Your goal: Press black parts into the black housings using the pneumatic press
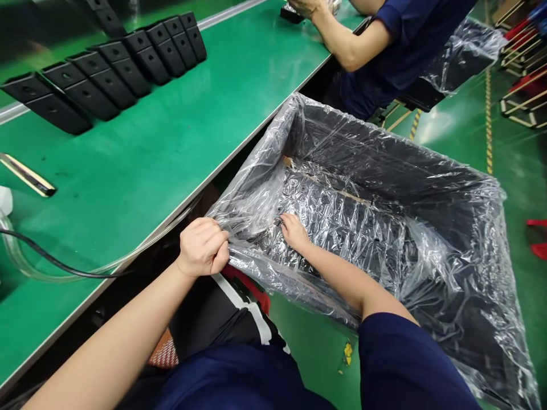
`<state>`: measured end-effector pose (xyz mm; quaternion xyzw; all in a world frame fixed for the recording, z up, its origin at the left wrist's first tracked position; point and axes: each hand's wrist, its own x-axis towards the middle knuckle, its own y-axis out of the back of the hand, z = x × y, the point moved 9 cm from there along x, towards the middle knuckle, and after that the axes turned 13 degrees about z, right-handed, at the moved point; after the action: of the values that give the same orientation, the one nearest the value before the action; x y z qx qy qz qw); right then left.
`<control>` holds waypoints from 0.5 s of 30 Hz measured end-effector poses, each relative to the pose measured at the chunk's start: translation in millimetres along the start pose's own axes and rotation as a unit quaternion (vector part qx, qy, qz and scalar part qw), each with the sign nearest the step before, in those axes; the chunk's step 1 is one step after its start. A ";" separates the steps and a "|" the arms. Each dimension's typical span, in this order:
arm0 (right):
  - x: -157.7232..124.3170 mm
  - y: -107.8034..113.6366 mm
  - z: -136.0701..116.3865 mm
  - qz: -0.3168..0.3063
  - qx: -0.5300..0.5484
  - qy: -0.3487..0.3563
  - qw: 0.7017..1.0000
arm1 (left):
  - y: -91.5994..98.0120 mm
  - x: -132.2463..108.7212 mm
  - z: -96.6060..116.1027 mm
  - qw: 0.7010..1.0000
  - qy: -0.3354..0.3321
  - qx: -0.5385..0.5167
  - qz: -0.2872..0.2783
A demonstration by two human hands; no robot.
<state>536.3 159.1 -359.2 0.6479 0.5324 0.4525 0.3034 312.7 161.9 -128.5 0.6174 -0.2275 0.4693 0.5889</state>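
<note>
A large box lined with a clear plastic bag (384,171) stands on the floor to the right of the green workbench. Black parts show through the plastic at its bottom. My left hand (203,246) is closed in a fist on the plastic bag's near rim at the box corner. My right hand (294,232) reaches down inside the box, fingers curled on the crinkled plastic over the black parts. What the fingers hold, if anything, is hidden by the film.
A row of black moulded parts (106,68) lies at the bench's far left. A black cable (51,259) and clear tube curve along the bench's near edge. Another person's arm (342,40) works at the bench's far end. A metal strip (28,176) lies at left.
</note>
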 end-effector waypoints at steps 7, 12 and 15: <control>6.3 -0.5 -7.3 0.019 0.007 -0.069 0.997 | -1.1 0.5 -0.7 1.000 -0.001 -0.001 0.004; 9.8 -6.2 -17.0 0.024 0.028 -0.073 0.997 | 0.3 -0.4 -0.3 1.000 -0.004 0.003 0.008; 3.3 -1.4 -21.8 0.035 0.056 -0.061 0.996 | 0.1 -1.6 -0.9 1.000 -0.002 0.006 0.006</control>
<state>515.9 160.8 -350.7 0.7083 0.5145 0.3923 0.2823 311.6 162.3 -130.0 0.6202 -0.2294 0.4728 0.5824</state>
